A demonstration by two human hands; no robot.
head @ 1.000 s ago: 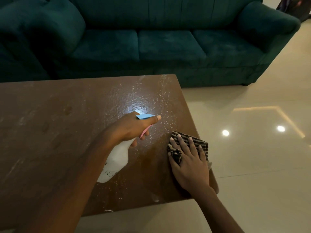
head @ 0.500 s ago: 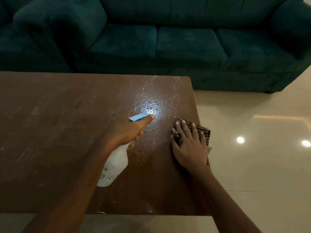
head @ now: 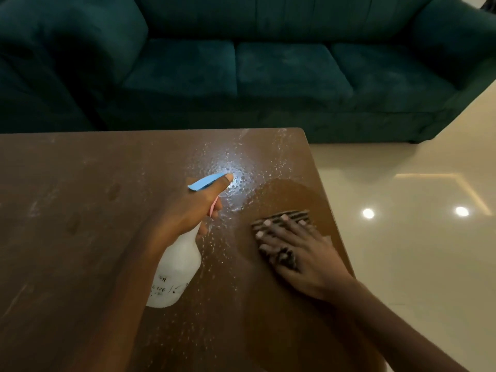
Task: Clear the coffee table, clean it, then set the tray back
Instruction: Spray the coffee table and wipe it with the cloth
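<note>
The brown coffee table (head: 80, 237) fills the lower left, its far right part speckled with spray droplets (head: 236, 173). My left hand (head: 188, 213) grips a white spray bottle (head: 174, 275) with a blue top, held over the table's middle and pointing at the wet patch. My right hand (head: 300, 251) lies flat with spread fingers on a dark striped cloth (head: 290, 214) near the table's right edge. A smooth wiped patch (head: 284, 194) shows just beyond the cloth. No tray is in view.
A dark teal sofa (head: 268, 65) runs along the far side of the table, close to its far edge. Glossy cream floor tiles (head: 416, 210) with light reflections lie to the right.
My right hand has slid the cloth back toward me, leaving a wiped arc where droplets were. The left hand still holds the bottle in about the same spot.
</note>
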